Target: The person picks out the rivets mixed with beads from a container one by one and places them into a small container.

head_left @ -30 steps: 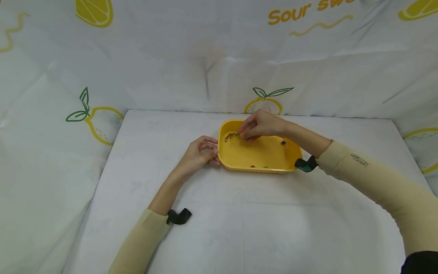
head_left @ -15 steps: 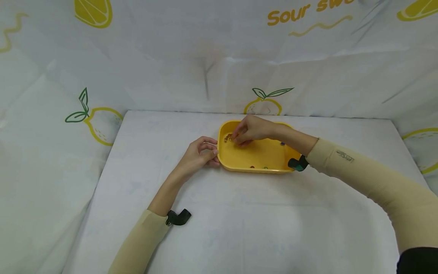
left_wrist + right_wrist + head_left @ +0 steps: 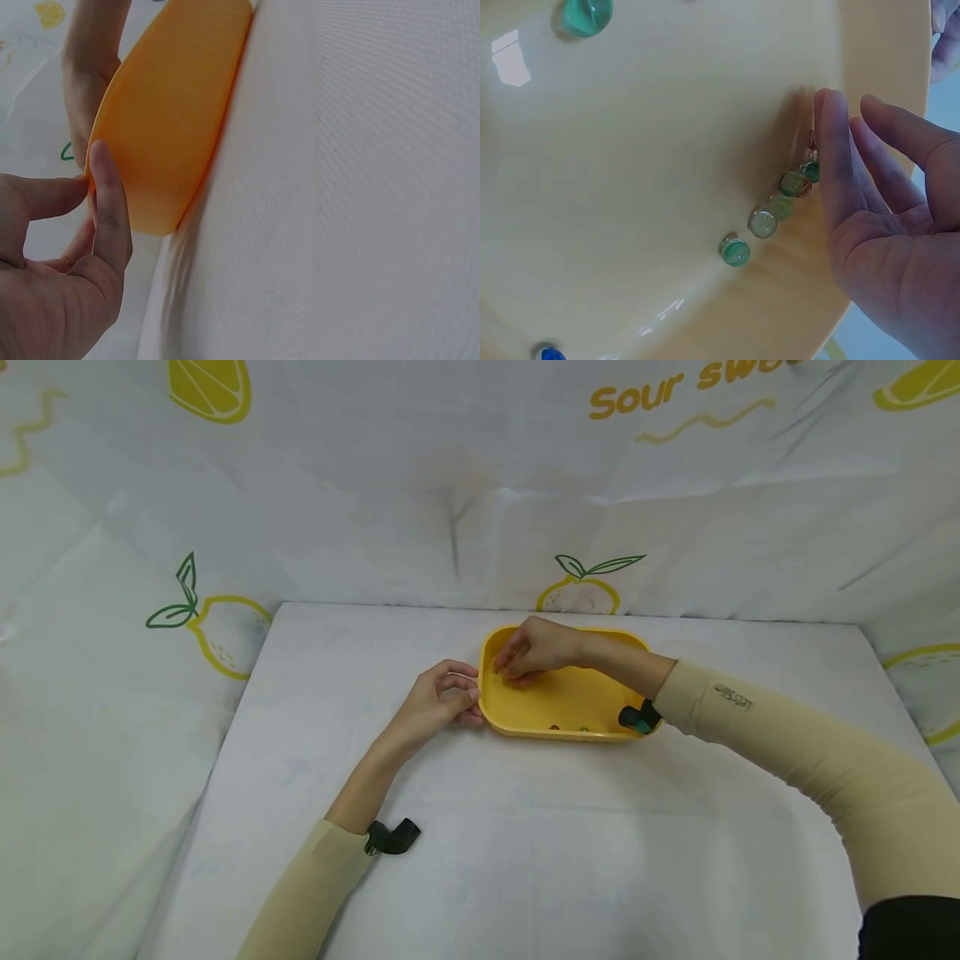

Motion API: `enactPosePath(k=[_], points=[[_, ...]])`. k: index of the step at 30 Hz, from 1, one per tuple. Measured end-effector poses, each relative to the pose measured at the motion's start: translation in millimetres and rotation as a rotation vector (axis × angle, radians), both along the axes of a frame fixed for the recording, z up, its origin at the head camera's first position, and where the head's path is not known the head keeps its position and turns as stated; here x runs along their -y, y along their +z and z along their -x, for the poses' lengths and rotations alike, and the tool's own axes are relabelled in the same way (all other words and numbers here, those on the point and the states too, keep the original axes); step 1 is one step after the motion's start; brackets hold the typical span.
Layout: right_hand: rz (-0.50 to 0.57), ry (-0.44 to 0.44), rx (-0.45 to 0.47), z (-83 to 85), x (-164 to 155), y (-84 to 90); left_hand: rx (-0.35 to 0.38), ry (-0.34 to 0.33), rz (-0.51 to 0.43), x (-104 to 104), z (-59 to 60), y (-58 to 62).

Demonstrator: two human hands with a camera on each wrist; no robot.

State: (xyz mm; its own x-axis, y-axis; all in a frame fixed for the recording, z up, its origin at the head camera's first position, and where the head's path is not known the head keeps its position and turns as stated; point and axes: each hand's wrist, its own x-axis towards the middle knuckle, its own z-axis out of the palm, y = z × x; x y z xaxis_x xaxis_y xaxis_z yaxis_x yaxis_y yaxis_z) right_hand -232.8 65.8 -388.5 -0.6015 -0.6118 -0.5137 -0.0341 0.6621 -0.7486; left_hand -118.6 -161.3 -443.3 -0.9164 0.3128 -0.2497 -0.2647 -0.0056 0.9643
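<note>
A shallow yellow basin (image 3: 570, 702) stands on the white table. My right hand (image 3: 543, 645) reaches down inside its far left corner. In the right wrist view, the fingers (image 3: 837, 169) are fairly straight beside a row of glass marbles (image 3: 763, 223) along the wall. The thumb and fingertips are slightly apart, with nothing visible between them. A thin shiny bit (image 3: 813, 139) shows next to the fingers. My left hand (image 3: 438, 693) touches the basin's left end from outside, its fingers relaxed, with fingertips right at the rim (image 3: 88, 169).
Inside the basin, a red marble (image 3: 554, 727) and a green one (image 3: 584, 729) lie along the near wall. A blue marble (image 3: 551, 352) sits apart from the row. Behind the table hangs a white lemon-print cloth (image 3: 337, 510).
My right hand has moved left inside the basin and now covers most of the marble row in the head view. The right forearm now hides the blue marble there. My left hand stays put.
</note>
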Motion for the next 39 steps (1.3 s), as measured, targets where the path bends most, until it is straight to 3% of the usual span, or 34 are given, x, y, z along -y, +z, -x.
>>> enactPosePath(k=[13, 39], points=[[-0.024, 0.038, -0.052, 3.2, 9, -4.3, -0.008, -0.003, -0.011, 1, 0.0, -0.7], [-0.045, 0.071, -0.046, -0.7, 19, -12.0, -0.011, -0.006, -0.004, 0, -0.6, 1.8]])
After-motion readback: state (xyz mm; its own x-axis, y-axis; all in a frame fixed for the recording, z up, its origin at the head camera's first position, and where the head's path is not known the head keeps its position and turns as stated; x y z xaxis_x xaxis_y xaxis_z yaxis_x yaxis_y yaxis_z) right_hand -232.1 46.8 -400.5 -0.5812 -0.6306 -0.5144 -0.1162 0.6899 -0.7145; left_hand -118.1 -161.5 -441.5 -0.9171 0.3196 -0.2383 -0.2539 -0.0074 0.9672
